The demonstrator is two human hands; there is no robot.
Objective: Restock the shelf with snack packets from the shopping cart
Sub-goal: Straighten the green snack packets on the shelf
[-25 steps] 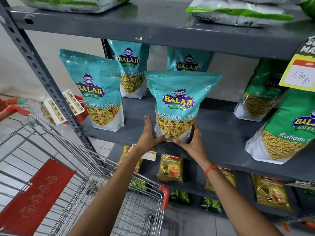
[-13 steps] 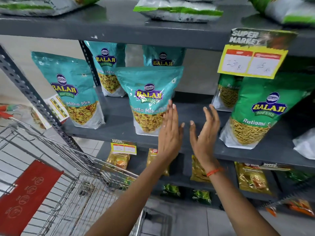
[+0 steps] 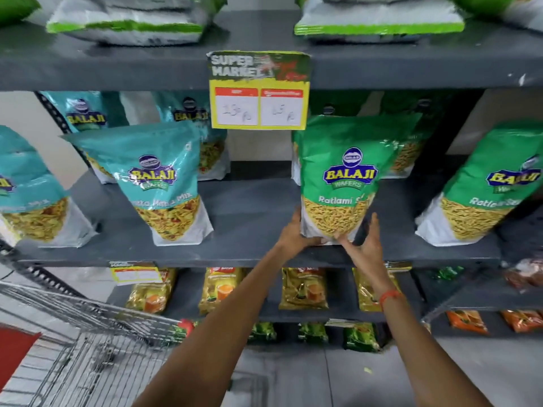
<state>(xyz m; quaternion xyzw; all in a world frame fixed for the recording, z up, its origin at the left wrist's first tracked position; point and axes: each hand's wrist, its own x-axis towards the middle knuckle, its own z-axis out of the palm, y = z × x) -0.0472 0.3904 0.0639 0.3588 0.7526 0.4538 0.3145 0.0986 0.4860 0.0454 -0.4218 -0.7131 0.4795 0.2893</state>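
A grey metal rack (image 3: 258, 230) fills the view, its middle shelf carrying upright snack pouches. A wire cart (image 3: 97, 342) stands at the lower left, its rim close to the rack's front edge, with a red panel (image 3: 14, 351) inside it. On the middle shelf, teal pouches (image 3: 164, 183) stand toward the left end, one at the front edge and more behind it near the back. Green pouches take the right half: one (image 3: 482, 183) near the right end, leaning, and others behind. The green pouch (image 3: 338, 177) in hand stands upright at the shelf's front edge, about mid-length, printed "Ratlami". A yellow price tag (image 3: 260, 92) hangs from the front edge of the top shelf, just above and left of that pouch. White and green bags (image 3: 129, 22) lie flat on the top shelf. Gold packets (image 3: 304, 289) stand along the shelf below, with small green packets (image 3: 361, 337) and orange ones (image 3: 467, 321) lower still. The left hand (image 3: 296, 233) cups the pouch's lower left corner, fingers tucked under its base. The right hand (image 3: 364, 242) presses its open palm against the lower right side, fingers extended upward and held together. An orange band (image 3: 389, 295) circles the right wrist.
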